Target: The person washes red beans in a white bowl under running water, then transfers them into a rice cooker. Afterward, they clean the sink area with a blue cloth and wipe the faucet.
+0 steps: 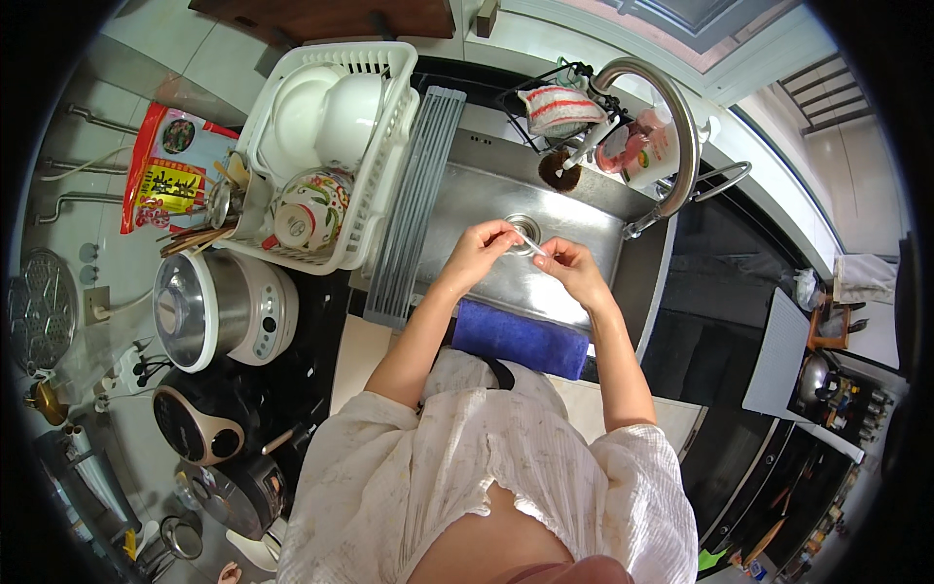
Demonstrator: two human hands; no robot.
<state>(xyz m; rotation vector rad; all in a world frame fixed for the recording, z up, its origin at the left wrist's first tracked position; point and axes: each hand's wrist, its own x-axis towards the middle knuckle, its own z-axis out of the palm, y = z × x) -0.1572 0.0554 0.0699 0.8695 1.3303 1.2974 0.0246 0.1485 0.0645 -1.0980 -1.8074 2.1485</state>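
My left hand (485,248) and my right hand (569,264) meet over the stainless steel sink (467,197), pinching the two ends of a thin whitish strip (531,242). What the strip is cannot be told. Beneath it lies the round drain (522,228). A blue towel (522,338) hangs over the sink's front edge between my forearms. The curved faucet (686,139) stands at the sink's back right. A round brown brush (560,171) with a white handle hangs from a black wire caddy, beside a red-striped cloth sponge (560,108).
A grey roll-up rack (416,204) spans the sink's left side. Left of it, a white dish rack (368,212) holds bowls and plates. Steel-and-white cookers (241,310) stand at the left. A pink-and-white container (649,150) is behind the faucet.
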